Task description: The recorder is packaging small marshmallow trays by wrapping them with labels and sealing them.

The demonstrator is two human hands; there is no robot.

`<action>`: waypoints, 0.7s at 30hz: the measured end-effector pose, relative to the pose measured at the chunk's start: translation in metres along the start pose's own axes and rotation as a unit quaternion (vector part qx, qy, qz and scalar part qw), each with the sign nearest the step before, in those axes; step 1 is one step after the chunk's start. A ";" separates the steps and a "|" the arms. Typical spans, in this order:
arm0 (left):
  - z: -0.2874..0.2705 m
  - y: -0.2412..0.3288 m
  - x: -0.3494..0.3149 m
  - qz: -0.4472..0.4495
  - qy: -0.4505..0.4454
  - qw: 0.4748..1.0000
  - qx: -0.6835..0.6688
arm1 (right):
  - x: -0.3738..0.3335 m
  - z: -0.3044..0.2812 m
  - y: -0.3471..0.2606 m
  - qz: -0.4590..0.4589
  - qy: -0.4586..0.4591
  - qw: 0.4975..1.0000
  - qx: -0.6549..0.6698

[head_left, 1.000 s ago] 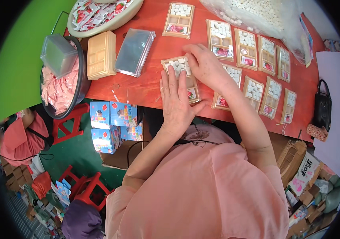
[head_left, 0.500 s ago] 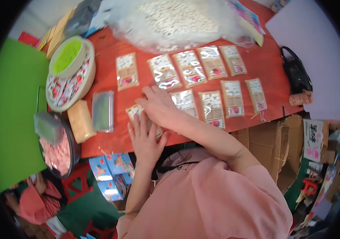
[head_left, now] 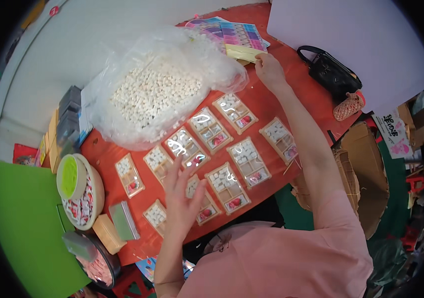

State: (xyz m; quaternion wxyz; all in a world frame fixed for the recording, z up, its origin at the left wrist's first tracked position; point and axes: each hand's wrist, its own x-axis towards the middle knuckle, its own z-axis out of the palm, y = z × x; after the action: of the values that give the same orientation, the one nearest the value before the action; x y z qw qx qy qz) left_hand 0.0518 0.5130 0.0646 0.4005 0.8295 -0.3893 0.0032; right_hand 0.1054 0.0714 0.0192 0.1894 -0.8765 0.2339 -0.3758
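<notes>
Glossy plastic trays (head_left: 230, 191), crinkled clear plastic bag (head_left: 222, 69)

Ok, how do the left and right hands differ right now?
The left hand has spread fingers; the right hand has curled ones. The left hand appears over the trays, seemingly empty; the right hand is farther out, at a pale yellow strip. Both are bare.

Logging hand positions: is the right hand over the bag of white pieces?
No, the right hand is at the pale yellow sheet.
</notes>
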 end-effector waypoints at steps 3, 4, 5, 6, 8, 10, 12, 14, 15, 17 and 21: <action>0.040 0.015 0.041 0.032 -0.019 0.997 -0.069 | 0.016 0.036 0.025 -0.064 -0.025 0.985 -0.158; 0.050 0.022 0.056 0.029 -0.041 0.995 -0.088 | 0.022 0.046 0.029 -0.101 -0.039 0.962 -0.249; 0.060 0.030 0.072 0.026 -0.063 0.992 -0.109 | 0.024 0.058 0.036 -0.136 0.016 0.951 -0.276; 0.072 0.038 0.095 0.039 -0.074 0.979 -0.183 | 0.029 0.065 0.040 -0.133 0.015 0.952 -0.274; 0.107 0.046 0.141 0.050 -0.109 0.948 -0.295 | 0.039 0.068 0.051 -0.088 -0.142 0.936 -0.309; 0.130 0.052 0.194 0.030 -0.090 0.936 -0.339 | 0.041 0.063 0.053 -0.105 -0.123 0.949 -0.269; 0.142 0.046 0.254 -0.127 -0.052 0.882 -0.452 | 0.032 0.048 0.045 -0.123 -0.107 0.959 -0.232; 0.166 0.015 0.304 -0.117 0.086 0.933 -0.331 | 0.013 0.025 0.033 -0.187 -0.067 0.969 -0.146; 0.174 0.002 0.324 -0.200 0.017 0.905 -0.374 | 0.002 0.018 0.035 -0.187 -0.074 0.968 -0.148; 0.180 -0.003 0.338 -0.319 -0.109 0.821 -0.462 | -0.019 0.005 0.044 -0.242 -0.075 0.959 -0.131; 0.206 -0.019 0.335 -0.327 -0.063 0.800 -0.499 | -0.044 -0.003 0.052 -0.209 -0.145 0.959 -0.127</action>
State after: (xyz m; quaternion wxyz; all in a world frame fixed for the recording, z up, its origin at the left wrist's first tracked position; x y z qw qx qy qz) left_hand 0.2344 0.1676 0.0188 0.7107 0.5913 -0.0670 -0.3752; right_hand 0.0623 0.0531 -0.0300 0.0255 -0.9678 0.0618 -0.2428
